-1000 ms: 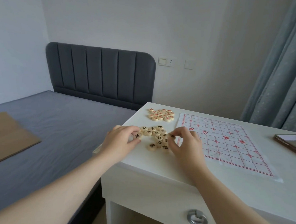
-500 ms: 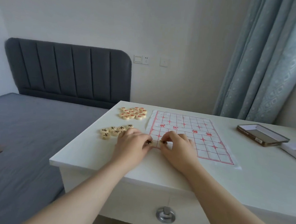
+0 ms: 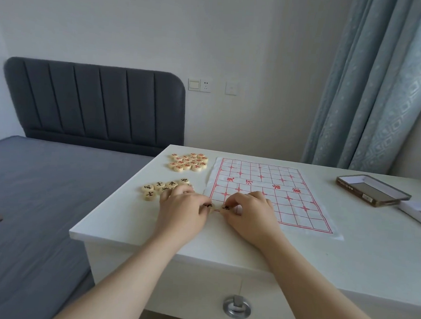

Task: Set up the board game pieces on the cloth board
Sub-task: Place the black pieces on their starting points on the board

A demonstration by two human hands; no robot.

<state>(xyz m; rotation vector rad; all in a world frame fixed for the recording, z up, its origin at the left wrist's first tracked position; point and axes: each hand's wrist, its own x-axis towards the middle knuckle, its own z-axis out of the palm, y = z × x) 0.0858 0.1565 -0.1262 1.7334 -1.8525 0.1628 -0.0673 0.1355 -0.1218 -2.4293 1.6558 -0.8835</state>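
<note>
A white cloth board (image 3: 271, 192) with a red grid lies on the white table (image 3: 321, 260). Left of it sit two heaps of round wooden pieces: red-marked pieces (image 3: 188, 162) farther away and black-marked pieces (image 3: 162, 187) nearer. My left hand (image 3: 184, 210) pinches a black-marked piece (image 3: 208, 205) at the board's near left corner. My right hand (image 3: 249, 216) grips another black-marked piece (image 3: 225, 207) just to its right, on the board's near edge. The two hands almost touch. My left hand hides part of the black heap.
An open shallow box (image 3: 372, 194) lies at the table's far right, with a white lid (image 3: 418, 214) beside it. A grey bed (image 3: 42, 198) and padded headboard (image 3: 97, 103) stand to the left. Curtains (image 3: 381, 83) hang behind. A ring handle (image 3: 237, 308) is on the drawer below.
Both hands have left the black heap, each carrying a piece rightward to the board's near left corner. The camera has swung right, showing more of the table.
</note>
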